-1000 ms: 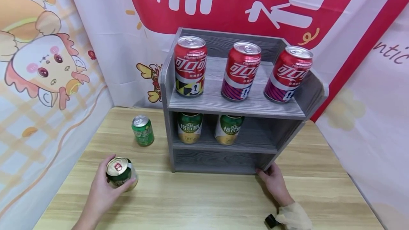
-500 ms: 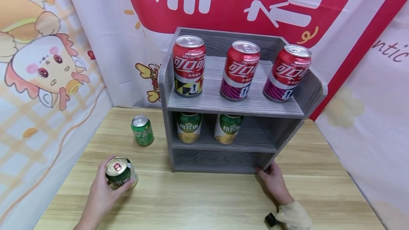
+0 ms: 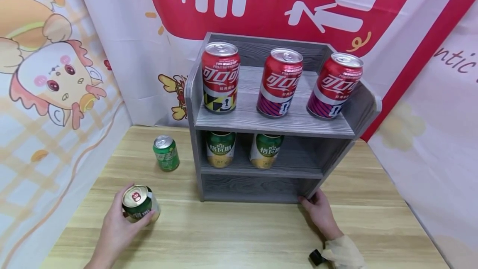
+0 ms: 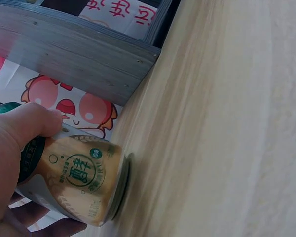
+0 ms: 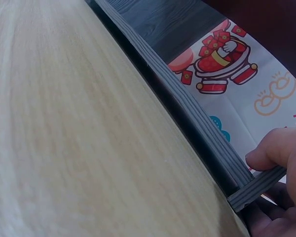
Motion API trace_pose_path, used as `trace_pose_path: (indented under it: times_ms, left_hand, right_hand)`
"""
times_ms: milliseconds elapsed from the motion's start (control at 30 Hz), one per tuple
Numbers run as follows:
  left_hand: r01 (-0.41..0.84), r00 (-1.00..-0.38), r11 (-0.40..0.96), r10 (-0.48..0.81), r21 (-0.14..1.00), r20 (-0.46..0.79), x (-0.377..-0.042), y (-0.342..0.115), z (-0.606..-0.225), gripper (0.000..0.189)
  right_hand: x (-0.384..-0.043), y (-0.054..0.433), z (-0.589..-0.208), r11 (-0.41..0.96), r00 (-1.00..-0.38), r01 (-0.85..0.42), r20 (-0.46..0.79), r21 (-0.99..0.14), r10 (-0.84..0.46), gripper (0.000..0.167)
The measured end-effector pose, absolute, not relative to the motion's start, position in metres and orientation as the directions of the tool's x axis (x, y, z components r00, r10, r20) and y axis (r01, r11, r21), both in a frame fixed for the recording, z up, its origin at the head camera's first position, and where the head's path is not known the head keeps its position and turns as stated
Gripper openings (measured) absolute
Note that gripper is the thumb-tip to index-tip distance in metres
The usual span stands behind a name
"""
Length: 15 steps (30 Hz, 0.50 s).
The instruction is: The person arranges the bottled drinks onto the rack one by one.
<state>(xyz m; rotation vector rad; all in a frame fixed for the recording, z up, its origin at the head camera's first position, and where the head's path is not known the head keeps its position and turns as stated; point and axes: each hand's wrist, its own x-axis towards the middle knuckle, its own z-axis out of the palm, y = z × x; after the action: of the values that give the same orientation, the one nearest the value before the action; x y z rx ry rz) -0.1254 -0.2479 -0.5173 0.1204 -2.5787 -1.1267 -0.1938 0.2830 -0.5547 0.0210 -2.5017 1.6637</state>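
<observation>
At the front left of the table my left hand (image 3: 117, 227) grips a green-and-gold drink can (image 3: 141, 203), thumb on one side and fingers round the other. The left wrist view shows the gold lower half of this can (image 4: 81, 173), its base close to the wood. My right hand (image 3: 319, 215) pinches the lower right front corner of a grey wooden shelf (image 3: 257, 125). In the right wrist view, the thumb (image 5: 269, 150) lies on the inner face of the side panel's end (image 5: 256, 187), with the other fingers behind it.
Three red cola cans (image 3: 281, 82) stand on the upper shelf level. Two green-and-gold cans (image 3: 221, 149) occupy the middle level, left and centre. A small green can (image 3: 166, 153) is on the table (image 3: 224, 235), left of the shelf. Printed cloth (image 3: 112, 24) hangs around the table.
</observation>
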Motion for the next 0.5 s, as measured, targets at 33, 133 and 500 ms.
trace_pose_path:
  times_ms: [33,133,500]
  left_hand:
    - [0.051,-0.944,0.687,-0.204,0.725,0.260,-0.1258,-0.2483,-0.5169,0.100]
    - [0.057,-0.944,0.691,-0.197,0.721,0.264,-0.1268,-0.2492,-0.5147,0.099]
    - [0.058,-0.942,0.685,-0.204,0.727,0.267,-0.1252,-0.2502,-0.5085,0.098]
  right_hand:
    - [-0.1938,0.2831,-0.5541,0.390,-0.991,-0.085,0.119,-0.917,0.063,0.049]
    - [-0.1950,0.2846,-0.5540,0.394,-0.992,-0.072,0.105,-0.916,0.063,0.051]
    - [-0.1940,0.2825,-0.5541,0.359,-0.992,-0.077,0.109,-0.930,0.069,0.049]
